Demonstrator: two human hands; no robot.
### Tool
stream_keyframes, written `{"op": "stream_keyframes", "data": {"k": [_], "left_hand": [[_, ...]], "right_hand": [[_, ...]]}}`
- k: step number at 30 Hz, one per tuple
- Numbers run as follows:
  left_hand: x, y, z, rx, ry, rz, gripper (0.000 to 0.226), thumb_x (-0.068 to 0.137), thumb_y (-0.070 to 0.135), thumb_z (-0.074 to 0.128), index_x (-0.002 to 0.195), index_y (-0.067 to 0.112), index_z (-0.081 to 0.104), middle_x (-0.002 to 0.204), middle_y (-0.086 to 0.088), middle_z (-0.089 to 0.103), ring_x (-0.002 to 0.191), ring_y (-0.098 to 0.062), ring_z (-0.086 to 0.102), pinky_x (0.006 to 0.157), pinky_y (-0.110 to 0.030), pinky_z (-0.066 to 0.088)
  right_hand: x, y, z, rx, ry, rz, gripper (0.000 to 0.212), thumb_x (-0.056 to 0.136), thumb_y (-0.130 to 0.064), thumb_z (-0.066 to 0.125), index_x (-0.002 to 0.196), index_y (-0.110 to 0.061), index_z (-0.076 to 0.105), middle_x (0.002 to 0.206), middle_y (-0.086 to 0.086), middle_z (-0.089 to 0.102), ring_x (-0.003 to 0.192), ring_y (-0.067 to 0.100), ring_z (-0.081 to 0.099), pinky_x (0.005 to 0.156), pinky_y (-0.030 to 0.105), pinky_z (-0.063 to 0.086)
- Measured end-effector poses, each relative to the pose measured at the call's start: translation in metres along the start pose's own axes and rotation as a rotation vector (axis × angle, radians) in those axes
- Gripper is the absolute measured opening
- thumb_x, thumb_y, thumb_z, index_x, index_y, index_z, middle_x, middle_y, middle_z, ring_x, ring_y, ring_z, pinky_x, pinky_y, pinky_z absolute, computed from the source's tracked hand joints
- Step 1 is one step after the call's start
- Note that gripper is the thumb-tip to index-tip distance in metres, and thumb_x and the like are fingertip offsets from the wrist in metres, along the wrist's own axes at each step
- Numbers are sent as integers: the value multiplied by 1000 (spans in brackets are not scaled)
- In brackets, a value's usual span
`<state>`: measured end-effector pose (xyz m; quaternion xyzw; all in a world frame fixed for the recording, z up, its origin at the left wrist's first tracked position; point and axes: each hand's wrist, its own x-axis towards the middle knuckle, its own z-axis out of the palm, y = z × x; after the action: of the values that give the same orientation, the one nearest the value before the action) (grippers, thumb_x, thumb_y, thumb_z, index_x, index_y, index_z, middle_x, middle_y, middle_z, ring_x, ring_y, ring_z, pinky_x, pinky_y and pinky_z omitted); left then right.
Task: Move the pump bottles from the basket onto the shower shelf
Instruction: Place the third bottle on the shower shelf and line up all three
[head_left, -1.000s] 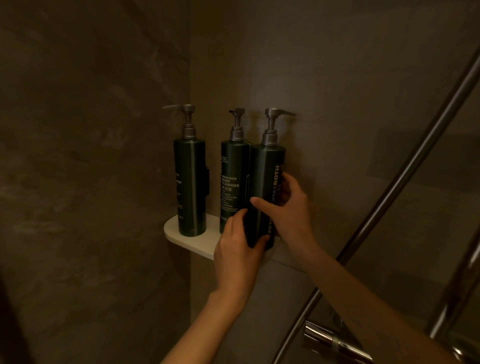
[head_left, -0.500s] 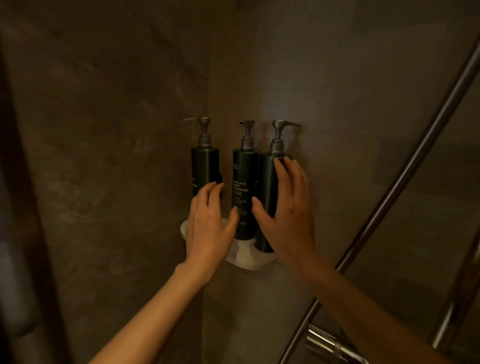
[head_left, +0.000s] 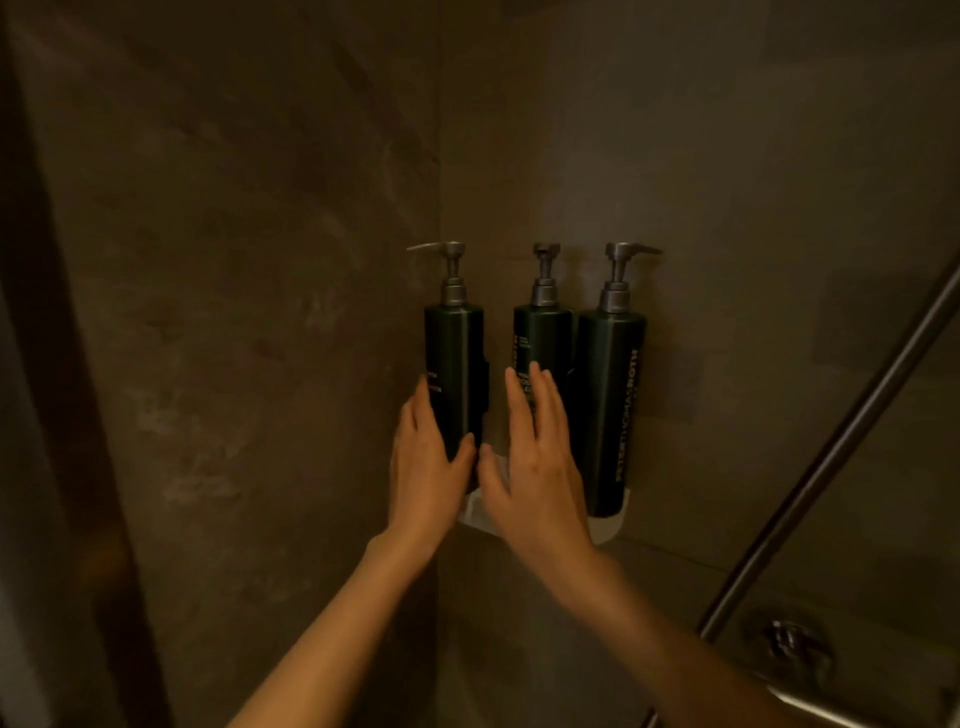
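Three dark green pump bottles stand upright on a small white corner shelf (head_left: 610, 530) in the shower. My left hand (head_left: 423, 467) wraps the lower part of the left bottle (head_left: 453, 374), fingers on its left side and thumb across its front. My right hand (head_left: 535, 462) is in front of the middle bottle (head_left: 543, 338), fingers spread and straight, tips on or just off its label; I cannot tell if they touch. The right bottle (head_left: 610, 415) stands free against the wall, its spout pointing right. No basket is in view.
Dark stone-look walls meet in a corner behind the bottles. A slanted metal rail (head_left: 841, 447) runs up the right side, with chrome fittings (head_left: 789, 639) at the lower right. A dark vertical edge (head_left: 62, 467) lies at the far left.
Both hands left the right bottle and shifted left: my left hand now grips the left bottle, my right hand moved in front of the middle one. The camera has drawn back slightly.
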<state>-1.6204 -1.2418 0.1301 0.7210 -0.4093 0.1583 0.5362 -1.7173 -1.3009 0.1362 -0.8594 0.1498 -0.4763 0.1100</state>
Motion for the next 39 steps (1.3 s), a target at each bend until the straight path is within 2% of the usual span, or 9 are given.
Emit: {"op": "stream_keyframes", "data": {"k": [5,10,13,19,25,28,31,35,39], "left_hand": [[12,-21,2,-228,-60,-8,81,84,19,67,149,22,18,147,-2,37,134,-14,38,111,-39,35],[20,-26,7,-225,22,-36,82,83,13,67,149,18,17,148,-6,35,128,-10,35,99,-20,28],[21,-29,8,-240,27,-44,83,82,13,68,148,20,18,147,-5,36,124,-4,33,99,-21,27],[30,-33,6,-240,68,-97,84,74,17,76,143,19,29,137,-7,42,123,-21,44,96,-32,38],[36,-40,4,-363,-32,-42,75,81,13,68,145,22,30,136,-2,48,114,-2,42,92,-23,36],[41,-44,5,-412,-60,-47,75,80,10,69,144,22,32,136,-1,49,120,-8,45,95,-24,37],[43,-44,5,-394,-18,-55,75,75,10,73,140,21,36,134,-3,50,121,-12,47,95,-25,37],[40,-43,4,-317,40,-50,76,75,14,75,139,18,36,134,-4,48,118,-11,45,93,-23,34],[36,-45,2,-322,-7,-28,74,81,16,68,145,20,29,135,-3,48,114,-7,44,92,-24,36]], "right_hand": [[22,-9,12,-101,126,114,66,93,-12,44,151,-14,13,160,8,6,147,17,-3,120,41,15],[25,-13,24,-170,147,224,70,93,-15,45,151,-17,7,161,6,-1,147,20,-4,119,41,15],[20,-18,32,-165,148,253,71,93,-15,46,151,-19,5,160,5,0,147,20,-1,119,40,15],[26,-19,41,-48,166,335,73,92,-13,49,151,-16,6,158,5,12,145,18,15,114,27,17],[46,-9,43,104,178,432,76,90,-19,58,150,-15,11,152,6,30,138,19,33,111,34,33],[51,-2,45,149,179,491,79,87,-23,64,149,-14,16,148,6,37,134,20,39,105,32,34],[53,3,45,190,185,512,81,83,-25,69,147,-14,22,144,6,43,131,20,43,104,34,38],[54,6,46,197,224,507,72,79,-22,72,139,-16,34,134,4,52,123,19,50,92,26,38],[50,7,46,224,223,491,70,77,-22,73,137,-18,36,129,3,54,116,17,53,88,26,41]]}}
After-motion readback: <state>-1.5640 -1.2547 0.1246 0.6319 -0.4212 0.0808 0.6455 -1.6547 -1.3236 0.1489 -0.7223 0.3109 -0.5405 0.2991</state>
